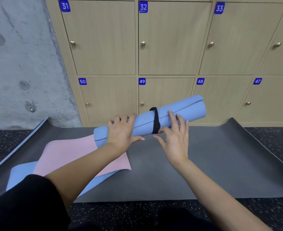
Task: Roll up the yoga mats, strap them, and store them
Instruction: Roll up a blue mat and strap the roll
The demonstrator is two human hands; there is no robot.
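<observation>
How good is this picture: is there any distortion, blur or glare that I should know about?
Head view: the wide lens bends the locker doors, which lean outward toward the edges. Head view: the light is soft and even, with only small glints on the brass knobs. Head view: the left hand, right hand and rolled blue mat look slightly soft.

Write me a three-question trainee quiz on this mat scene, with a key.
1. True or false: the strap is already round the rolled mat.
2. The left hand and right hand are both at the rolled mat. Which one grips it? A. left B. right C. neither
3. Fill in: the pink mat lies flat on a ___ mat.
Key: 1 true; 2 A; 3 blue mat.
</observation>
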